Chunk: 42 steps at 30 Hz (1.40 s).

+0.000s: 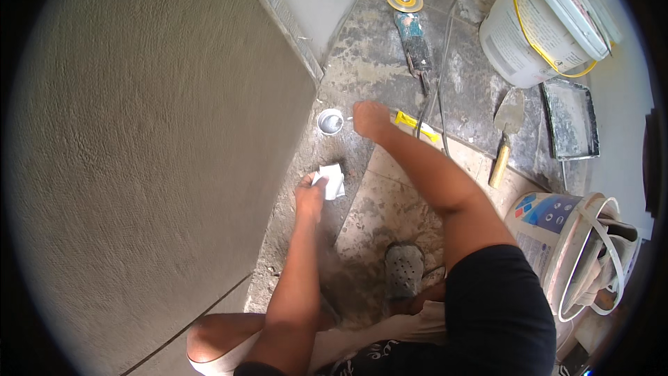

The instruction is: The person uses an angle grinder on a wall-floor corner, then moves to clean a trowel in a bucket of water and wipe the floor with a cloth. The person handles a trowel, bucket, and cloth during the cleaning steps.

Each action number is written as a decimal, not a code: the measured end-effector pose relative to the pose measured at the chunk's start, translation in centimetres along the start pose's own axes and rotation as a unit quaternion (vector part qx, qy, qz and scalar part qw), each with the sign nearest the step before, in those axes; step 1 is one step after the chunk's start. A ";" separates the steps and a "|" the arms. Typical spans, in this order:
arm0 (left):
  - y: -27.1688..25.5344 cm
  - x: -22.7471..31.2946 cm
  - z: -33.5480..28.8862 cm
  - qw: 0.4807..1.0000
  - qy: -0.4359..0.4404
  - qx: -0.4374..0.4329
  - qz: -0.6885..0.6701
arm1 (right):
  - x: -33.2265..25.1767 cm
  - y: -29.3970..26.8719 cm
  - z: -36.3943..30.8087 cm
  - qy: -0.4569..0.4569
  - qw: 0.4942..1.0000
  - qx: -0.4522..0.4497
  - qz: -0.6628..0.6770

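Note:
My left hand (pixel 308 196) is closed on a folded white piece (pixel 332 182), which looks like paper or cloth, held low over the rough floor strip beside the wall. Farther off, my right hand (pixel 371 120) makes a fist just right of a round white pipe end (pixel 330 122) set in the floor. A small pale bit shows at the fist's left side; what the fingers grip is hidden. Greyish-white material is visible inside the pipe end. Just beyond my right wrist lies a slim yellow item (pixel 417 127), its kind unclear.
An angle grinder (pixel 412 38) with a yellow disc lies ahead, cables running past it. To the right are a trowel (pixel 511 115), a black-rimmed tray (pixel 572 118), a white bucket (pixel 511 45) and another bucket (pixel 539 237) with cloth inside. A plastered wall (pixel 167 132) stands close on my left.

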<state>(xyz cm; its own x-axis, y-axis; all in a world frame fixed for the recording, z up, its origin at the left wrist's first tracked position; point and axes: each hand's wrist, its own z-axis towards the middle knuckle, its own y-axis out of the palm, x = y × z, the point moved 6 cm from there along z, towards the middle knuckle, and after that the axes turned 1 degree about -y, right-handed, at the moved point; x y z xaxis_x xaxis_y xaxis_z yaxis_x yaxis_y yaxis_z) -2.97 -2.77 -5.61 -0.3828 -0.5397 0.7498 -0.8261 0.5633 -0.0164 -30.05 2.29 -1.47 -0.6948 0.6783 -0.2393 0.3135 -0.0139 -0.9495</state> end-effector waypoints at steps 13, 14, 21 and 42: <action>6.6 2.9 2.2 0.996 0.025 -0.050 -0.064 | 6.2 -1.6 -5.3 -0.037 0.978 0.045 -0.199; 7.4 3.0 2.0 0.995 0.023 -0.058 -0.073 | 7.3 -1.7 -5.3 -0.038 0.982 0.074 -0.167; 8.1 5.9 2.1 0.995 0.073 -0.037 -0.054 | 4.5 -8.4 -7.0 -0.114 0.993 -0.028 -0.002; 24.9 3.0 -13.0 0.806 0.150 -0.406 0.405 | 9.7 -23.1 -33.6 0.159 0.928 -0.123 0.313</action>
<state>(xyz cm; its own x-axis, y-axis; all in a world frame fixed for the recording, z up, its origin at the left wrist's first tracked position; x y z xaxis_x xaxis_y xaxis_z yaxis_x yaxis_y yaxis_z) -19.25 17.77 4.80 -0.4434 0.3170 0.8384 0.2330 0.9440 -0.2337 -22.27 33.87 24.93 -0.1136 0.7768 -0.6194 0.7563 -0.3367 -0.5609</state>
